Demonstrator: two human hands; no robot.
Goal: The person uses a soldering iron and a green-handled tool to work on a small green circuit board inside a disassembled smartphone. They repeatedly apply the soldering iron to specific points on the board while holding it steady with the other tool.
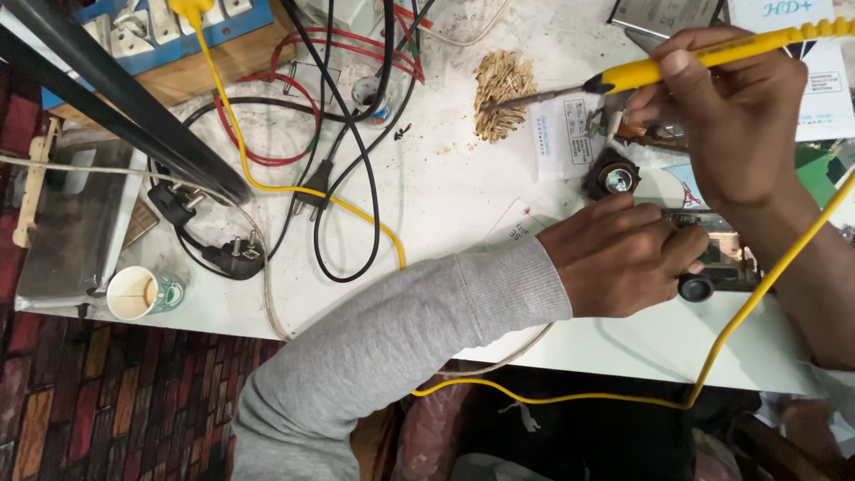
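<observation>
Gripping a soldering iron [712,55], right hand [739,134] hovers; left hand [623,258] pinches circuit board [721,258] near table edge [623,352].

The scene is bright and evenly lit, with white light that seems to come from above. The white worktop [463,178] reflects much of this light and looks a little washed out beyond the fingers [686,254] of the left hand [623,258]. Shadows are soft and short: a pale one lies under the left hand and along its grey sleeve [401,338]. A small glare spot shines on the round metal part [616,181] just above the fingers. Below the worktop edge, the floor [107,401] is much darker. The centre is sharp. The black bars [116,98] far to the left of the fingers are blurred, being close to the camera. Straight lines bend slightly near the edges.
</observation>
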